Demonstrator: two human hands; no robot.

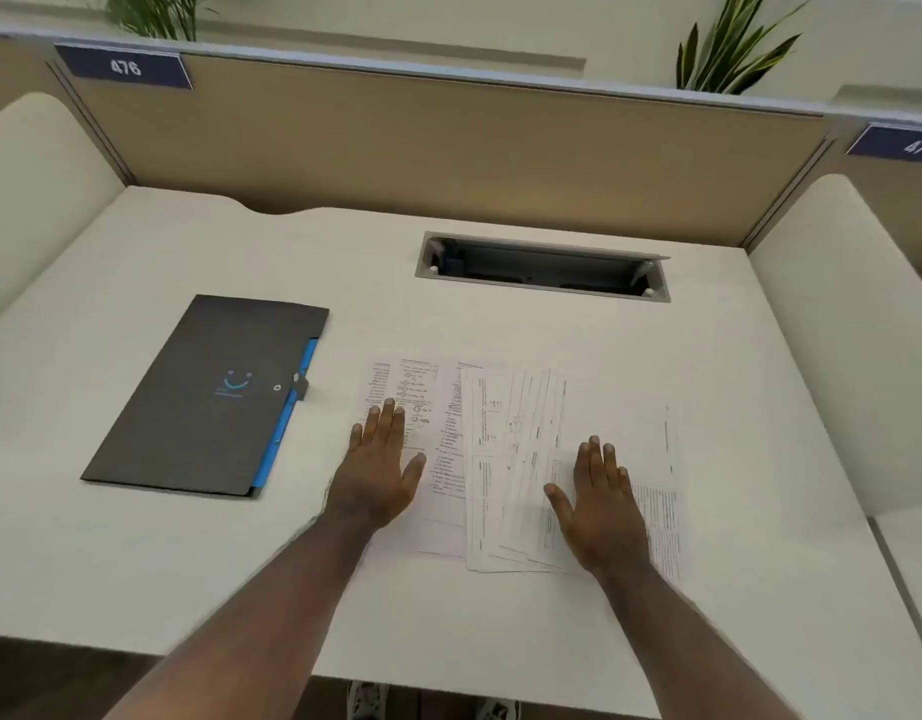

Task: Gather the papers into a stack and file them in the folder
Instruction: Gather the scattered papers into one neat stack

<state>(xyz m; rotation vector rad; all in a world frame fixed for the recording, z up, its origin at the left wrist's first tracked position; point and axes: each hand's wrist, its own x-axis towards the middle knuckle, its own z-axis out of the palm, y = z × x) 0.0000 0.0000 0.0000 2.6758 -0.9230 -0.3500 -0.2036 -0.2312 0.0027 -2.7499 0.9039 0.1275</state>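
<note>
Several printed papers (505, 449) lie fanned out and overlapping on the white desk (500, 631), just right of centre. My left hand (380, 459) rests flat, fingers together, on the left edge of the spread. My right hand (604, 501) lies flat on the sheets at the right. Neither hand grips a sheet. A dark grey folder (209, 397) with a blue inner edge and a small clasp lies shut on the desk to the left, apart from the papers.
An open cable tray (544, 267) is sunk into the desk behind the papers. A tan partition (448, 148) closes the back, with rounded white dividers on both sides. Plants stand beyond the partition. The desk's front edge is close to me.
</note>
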